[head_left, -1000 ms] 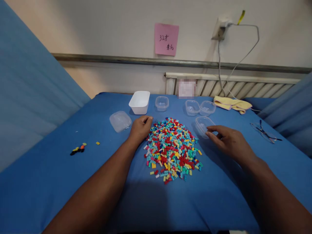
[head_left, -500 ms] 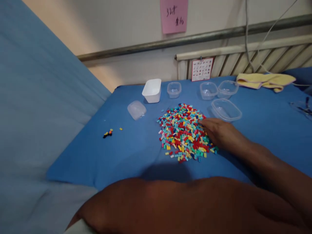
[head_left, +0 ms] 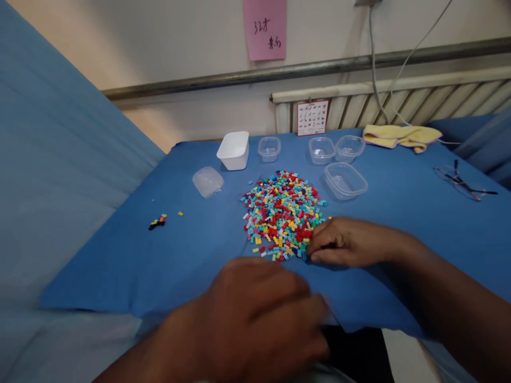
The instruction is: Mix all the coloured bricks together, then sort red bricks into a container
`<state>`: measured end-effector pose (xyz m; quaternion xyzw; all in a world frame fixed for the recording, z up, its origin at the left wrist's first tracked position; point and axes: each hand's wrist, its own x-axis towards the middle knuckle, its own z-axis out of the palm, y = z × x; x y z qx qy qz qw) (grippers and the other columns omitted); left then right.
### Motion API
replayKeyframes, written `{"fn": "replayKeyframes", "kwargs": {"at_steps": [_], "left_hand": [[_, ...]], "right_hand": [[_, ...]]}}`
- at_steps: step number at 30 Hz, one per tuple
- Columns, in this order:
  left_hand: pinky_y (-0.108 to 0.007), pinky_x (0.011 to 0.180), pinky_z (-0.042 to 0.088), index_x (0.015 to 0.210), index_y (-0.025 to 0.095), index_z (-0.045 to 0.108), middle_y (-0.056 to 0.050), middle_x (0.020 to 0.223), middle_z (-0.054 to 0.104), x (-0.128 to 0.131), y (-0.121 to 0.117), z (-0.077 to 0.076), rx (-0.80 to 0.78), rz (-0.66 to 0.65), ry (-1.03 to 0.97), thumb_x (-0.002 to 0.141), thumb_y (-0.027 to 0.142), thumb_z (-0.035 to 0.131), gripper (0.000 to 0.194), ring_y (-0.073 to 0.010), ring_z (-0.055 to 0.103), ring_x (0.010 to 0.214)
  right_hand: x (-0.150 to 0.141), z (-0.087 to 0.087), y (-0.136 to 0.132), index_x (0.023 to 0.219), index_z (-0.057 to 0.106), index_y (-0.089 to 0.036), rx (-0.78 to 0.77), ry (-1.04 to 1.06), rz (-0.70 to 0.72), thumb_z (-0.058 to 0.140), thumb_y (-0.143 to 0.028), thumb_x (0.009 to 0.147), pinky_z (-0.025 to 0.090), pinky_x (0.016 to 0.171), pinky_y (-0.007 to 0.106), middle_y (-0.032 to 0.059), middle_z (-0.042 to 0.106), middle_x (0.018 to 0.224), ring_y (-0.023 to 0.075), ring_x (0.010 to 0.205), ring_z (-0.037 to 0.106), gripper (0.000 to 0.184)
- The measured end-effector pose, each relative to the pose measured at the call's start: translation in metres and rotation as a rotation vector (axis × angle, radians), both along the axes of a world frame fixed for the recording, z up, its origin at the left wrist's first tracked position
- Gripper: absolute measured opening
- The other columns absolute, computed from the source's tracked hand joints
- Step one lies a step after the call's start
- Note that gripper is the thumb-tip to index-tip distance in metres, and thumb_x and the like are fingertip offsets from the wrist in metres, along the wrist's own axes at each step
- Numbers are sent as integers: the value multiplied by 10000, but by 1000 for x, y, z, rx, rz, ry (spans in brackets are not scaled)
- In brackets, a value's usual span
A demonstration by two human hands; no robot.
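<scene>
Heap of small bricks (head_left: 281, 207) is touched by curled right hand (head_left: 345, 242)

The heap is spread in a rounded mound on a flat blue cloth (head_left: 99, 266). It is made up of little oblong bricks in red, turquoise, yellow, green and white. At its near right edge, the fingers of the right hand are bent against the bricks; whether a brick is pinched cannot be told. The left hand (head_left: 259, 319) is seen nearer, blurred, with its fingers curved, apart from the right hand; whether something is held by it cannot be told. Behind the heap and to its right, an opaque white tub (head_left: 235, 159) with sloped walls and four clear containers (head_left: 345, 181) with rounded corners are placed. To the left, a translucent rounded piece (head_left: 207, 182) is laid, and farther left a few dark and yellow pieces (head_left: 157, 222) are gathered. On the right, a soft, folded yellow towel (head_left: 399, 137) and thin-framed glasses (head_left: 459, 181) are seen.
</scene>
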<state>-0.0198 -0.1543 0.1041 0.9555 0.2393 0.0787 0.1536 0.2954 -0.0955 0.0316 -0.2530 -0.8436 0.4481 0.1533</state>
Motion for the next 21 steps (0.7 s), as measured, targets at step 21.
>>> {"fn": "replayKeyframes", "kwargs": {"at_steps": [21], "left_hand": [[-432, 981, 571, 1258, 212, 754, -108, 1183, 764, 22, 180, -59, 184, 401, -82, 1089, 354, 602, 267, -283, 709, 1129]], "right_hand": [[-37, 2, 73, 1323, 785, -214, 525, -216, -620, 606, -365, 1101, 582, 964, 423, 128, 827, 1260, 311, 1125, 772, 323]]}}
